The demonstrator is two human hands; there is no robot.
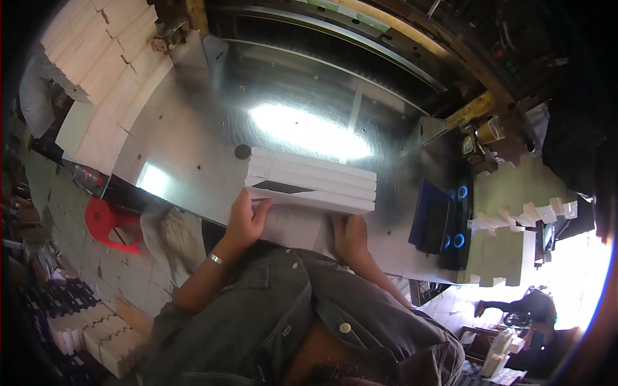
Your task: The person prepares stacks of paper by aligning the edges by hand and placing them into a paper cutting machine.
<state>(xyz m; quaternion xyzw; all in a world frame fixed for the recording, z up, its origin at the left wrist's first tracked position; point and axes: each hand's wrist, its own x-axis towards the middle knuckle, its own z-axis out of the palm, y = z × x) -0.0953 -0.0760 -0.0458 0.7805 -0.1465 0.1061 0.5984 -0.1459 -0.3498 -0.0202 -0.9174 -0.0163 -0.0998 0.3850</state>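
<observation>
**White paper stack (315,174) is sitting at the middle of the bench's (196,145) near side**

The left hand (246,222) is holding the stack, its grip bending around the near left corner, with the thumb lying along the near face. The right hand (351,237) is touching the near edge, toward the stack's right end; its fingertips are partly hiding there, so how closed that grip is cannot be told. Along the bench's left end, pale paper piles (106,96) are standing. Toward its right end, a dark blue panel (430,215) is lying beside glowing blue rings (462,192). Left of the bench and lower, a red stool (108,222) is standing.
</observation>
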